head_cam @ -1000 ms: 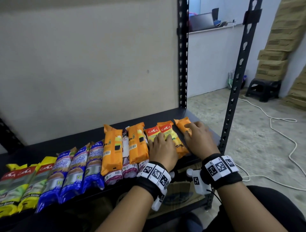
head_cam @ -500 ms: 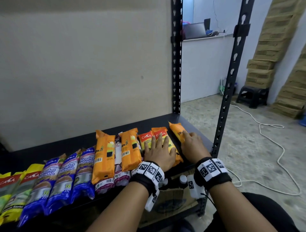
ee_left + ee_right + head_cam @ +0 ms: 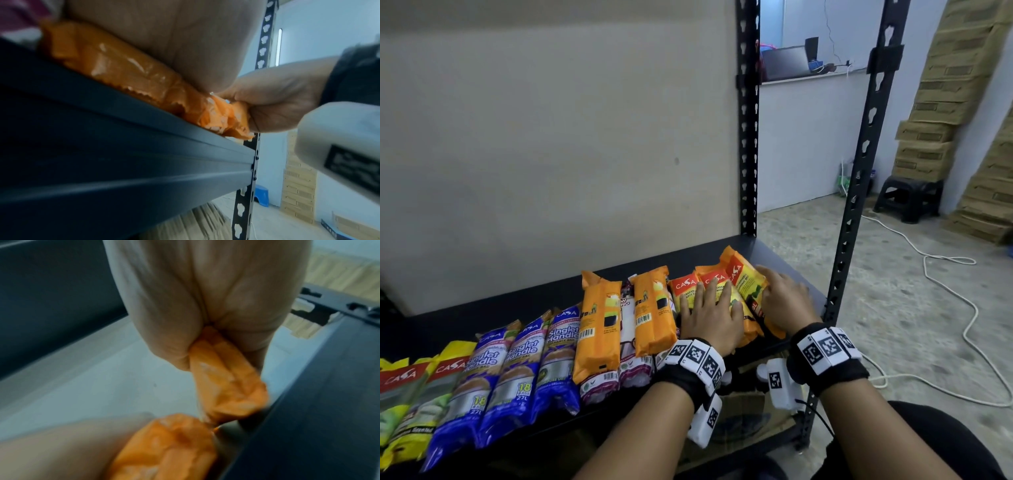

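Head view, right end of the row: I log three orange-and-red CASA packs on the black shelf (image 3: 448, 323), close to the rack post (image 3: 854, 205). The left hand (image 3: 710, 317) lies flat, fingers straight, on the two inner packs (image 3: 686, 291), I judge to pin them so the line holds. The right hand (image 3: 784, 301) has fingers and thumb curled round the near end of the outermost pack (image 3: 744, 282), which sits at an angle overlapping its neighbour, probably for squaring into place. Leftward and untouched: orange packs (image 3: 599, 325), blue packs (image 3: 524, 363), yellow packs (image 3: 410, 394).
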